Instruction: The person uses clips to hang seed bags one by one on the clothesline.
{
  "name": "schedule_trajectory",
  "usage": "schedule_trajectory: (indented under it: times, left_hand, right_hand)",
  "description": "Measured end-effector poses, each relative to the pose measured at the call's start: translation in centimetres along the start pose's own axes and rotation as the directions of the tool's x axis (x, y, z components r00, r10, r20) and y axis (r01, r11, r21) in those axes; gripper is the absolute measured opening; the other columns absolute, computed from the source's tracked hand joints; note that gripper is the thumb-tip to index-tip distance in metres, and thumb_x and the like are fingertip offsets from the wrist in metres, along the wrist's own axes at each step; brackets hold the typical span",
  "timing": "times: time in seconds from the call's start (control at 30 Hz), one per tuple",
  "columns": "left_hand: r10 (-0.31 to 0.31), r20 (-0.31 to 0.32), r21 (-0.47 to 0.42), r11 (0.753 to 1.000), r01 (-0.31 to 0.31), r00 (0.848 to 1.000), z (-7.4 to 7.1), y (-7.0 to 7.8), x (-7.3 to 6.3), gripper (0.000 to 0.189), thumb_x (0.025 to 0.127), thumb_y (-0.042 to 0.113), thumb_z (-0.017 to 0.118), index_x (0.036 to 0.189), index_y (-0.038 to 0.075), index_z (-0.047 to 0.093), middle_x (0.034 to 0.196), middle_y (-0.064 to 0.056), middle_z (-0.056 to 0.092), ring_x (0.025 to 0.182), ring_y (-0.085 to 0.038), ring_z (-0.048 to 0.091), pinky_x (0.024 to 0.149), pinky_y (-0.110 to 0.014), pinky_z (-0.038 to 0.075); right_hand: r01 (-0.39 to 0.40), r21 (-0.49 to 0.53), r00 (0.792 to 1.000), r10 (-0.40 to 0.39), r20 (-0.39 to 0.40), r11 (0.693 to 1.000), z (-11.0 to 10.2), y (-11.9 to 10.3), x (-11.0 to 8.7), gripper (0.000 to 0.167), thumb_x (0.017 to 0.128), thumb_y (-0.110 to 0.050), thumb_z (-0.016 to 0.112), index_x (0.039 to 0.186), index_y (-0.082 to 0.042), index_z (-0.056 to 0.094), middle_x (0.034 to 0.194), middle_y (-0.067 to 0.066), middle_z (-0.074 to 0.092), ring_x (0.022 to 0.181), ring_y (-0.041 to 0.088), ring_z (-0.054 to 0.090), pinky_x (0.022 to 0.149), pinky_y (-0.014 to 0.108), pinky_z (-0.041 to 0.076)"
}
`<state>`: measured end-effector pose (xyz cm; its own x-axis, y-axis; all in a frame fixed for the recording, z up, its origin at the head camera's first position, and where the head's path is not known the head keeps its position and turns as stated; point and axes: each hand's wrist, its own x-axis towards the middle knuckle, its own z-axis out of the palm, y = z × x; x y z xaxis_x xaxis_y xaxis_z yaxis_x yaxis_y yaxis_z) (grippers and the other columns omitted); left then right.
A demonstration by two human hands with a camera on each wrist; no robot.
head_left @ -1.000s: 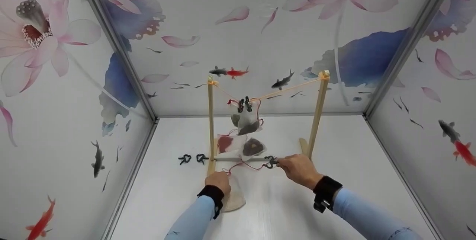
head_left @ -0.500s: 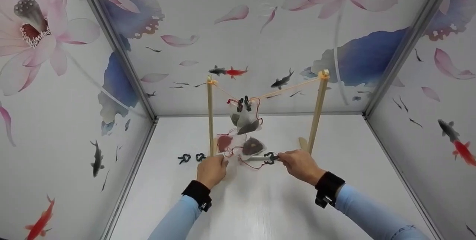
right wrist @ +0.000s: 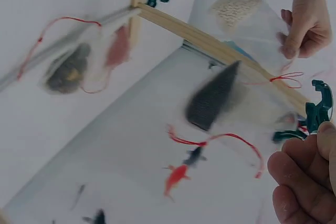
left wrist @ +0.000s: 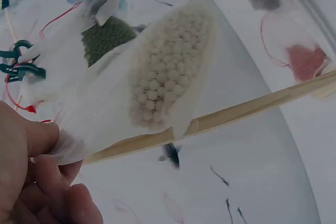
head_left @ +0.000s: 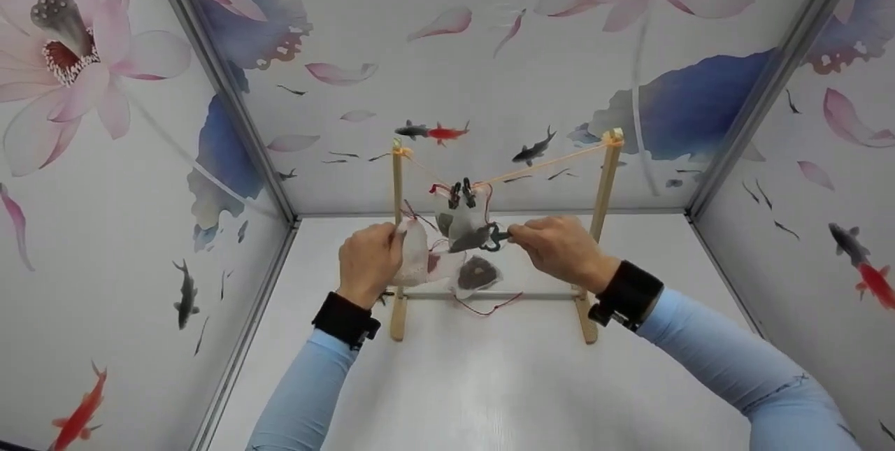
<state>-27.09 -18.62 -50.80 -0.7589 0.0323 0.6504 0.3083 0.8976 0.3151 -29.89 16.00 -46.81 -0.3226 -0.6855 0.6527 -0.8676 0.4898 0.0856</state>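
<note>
Left hand: thumb and fingers of the left hand (head_left: 369, 262) pinch the thin, gathered edge of a bead bag (left wrist: 168, 72).
Bead bag: sheer white mesh, its bottom bulging with small, round, off-white beads; it is held up beside the left post (head_left: 397, 185), with a thin red string (head_left: 417, 214) at its top.
Right hand: the right hand (head_left: 559, 245) pinches a dark green clip (right wrist: 317, 106) between thumb and fingers.
Clip: hard and smooth-looking, with curved, hooked jaws; it is near the hanging bags, in front of them in the head view.
Hanging bags: see-through white mesh, one with green grains (left wrist: 107, 40), one with a dark filling (right wrist: 212, 98) that sags to a slanted wedge; two dark clips (head_left: 461, 194) grip them on the cord.
Cord: thin, orange-yellow cord (head_left: 538, 170), dipping between the left post and the right post (head_left: 605, 185).
Frame: flat, pale wooden strips, joined low down by a smooth grey rod (head_left: 538, 296).
Lying bags: a mesh bag with a red filling (right wrist: 118, 48) and another with a dark, lumpy filling (head_left: 477, 274), side by side near the rod.
Sleeves: light blue cloth (head_left: 720, 353), below black wristbands (head_left: 633, 294).
</note>
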Motion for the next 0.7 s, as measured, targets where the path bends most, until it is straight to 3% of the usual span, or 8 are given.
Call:
schedule_trajectory:
  times: [0.17,0.33,0.5,0.7]
  left_hand:
    - [0.018,-0.035,-0.020,1.000,-0.018,0.999,-1.2,0.7,2.0,0.029,0.105,0.017,0.075,0.080,0.004,0.074,0.070,-0.012,0.073,0.057,-0.027,0.064,0.051,-0.044,0.050]
    - [0.025,-0.055,-0.021,0.999,-0.026,0.998,-1.9,1.6,4.4,0.024,0.105,0.017,0.075,0.085,0.003,0.077,0.076,-0.013,0.077,0.062,-0.031,0.070,0.055,-0.047,0.054]
    - [0.026,-0.023,-0.013,1.000,-0.026,0.999,-2.0,2.4,6.3,0.020,0.104,0.017,0.076,0.090,0.003,0.080,0.080,-0.015,0.080,0.066,-0.034,0.074,0.059,-0.050,0.059]
    - [0.038,0.007,-0.008,0.999,-0.038,0.999,-2.2,3.4,7.7,0.023,0.106,0.020,0.076,0.090,0.004,0.080,0.080,-0.014,0.079,0.068,-0.035,0.075,0.061,-0.051,0.061]
  right_hand:
    - [-0.001,0.009,0.998,0.001,0.057,1.000,-3.0,0.5,5.1,0.006,0.102,-0.004,0.077,0.096,-0.004,0.076,0.071,0.010,0.074,0.051,0.022,0.062,0.047,0.032,0.052]
    - [-0.077,-0.004,0.988,0.077,0.134,0.997,-4.7,1.5,9.9,0.021,0.103,-0.005,0.074,0.083,-0.003,0.070,0.070,0.014,0.073,0.055,0.029,0.063,0.051,0.041,0.055]
    - [-0.141,-0.027,0.956,0.143,0.257,0.990,-5.0,1.6,13.4,0.031,0.105,-0.010,0.073,0.075,-0.003,0.070,0.068,0.015,0.072,0.056,0.029,0.061,0.054,0.047,0.058]
    - [-0.148,-0.082,0.914,0.168,0.369,0.986,-4.0,1.3,15.9,0.024,0.105,-0.010,0.070,0.087,-0.002,0.083,0.079,0.016,0.081,0.067,0.035,0.073,0.067,0.054,0.067]
